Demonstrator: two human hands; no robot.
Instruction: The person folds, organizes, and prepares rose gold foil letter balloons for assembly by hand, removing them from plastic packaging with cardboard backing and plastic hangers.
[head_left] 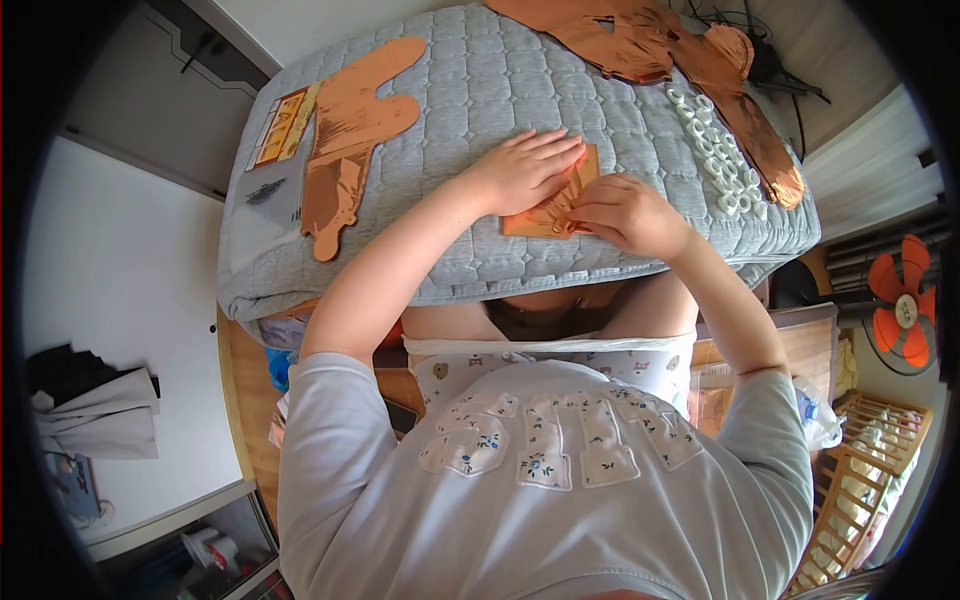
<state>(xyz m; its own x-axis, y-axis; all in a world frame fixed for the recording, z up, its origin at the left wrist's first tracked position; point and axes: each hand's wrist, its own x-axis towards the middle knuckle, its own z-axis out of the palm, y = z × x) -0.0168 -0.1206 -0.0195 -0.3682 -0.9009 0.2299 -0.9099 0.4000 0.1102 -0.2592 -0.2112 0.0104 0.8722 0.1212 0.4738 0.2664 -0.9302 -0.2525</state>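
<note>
A folded copper-coloured foil balloon (540, 221) lies flat on the grey quilted mattress in front of me. My left hand (528, 170) rests on its upper left part, palm down with the fingers stretched out. At the balloon's lower right side, the fingers of my right hand (630, 213) are pinched together on its creased edge. The foil wrinkles between the two hands. My right fingertips partly hide the spot they grip.
On the mattress (460, 90), a flat copper foil balloon (345, 140) lies left, beside a printed card (283, 128) and a clear bag (265, 215). More copper foil (610, 40) and several white rings (722, 160) lie right. An orange-bladed fan (905, 308) stands at far right.
</note>
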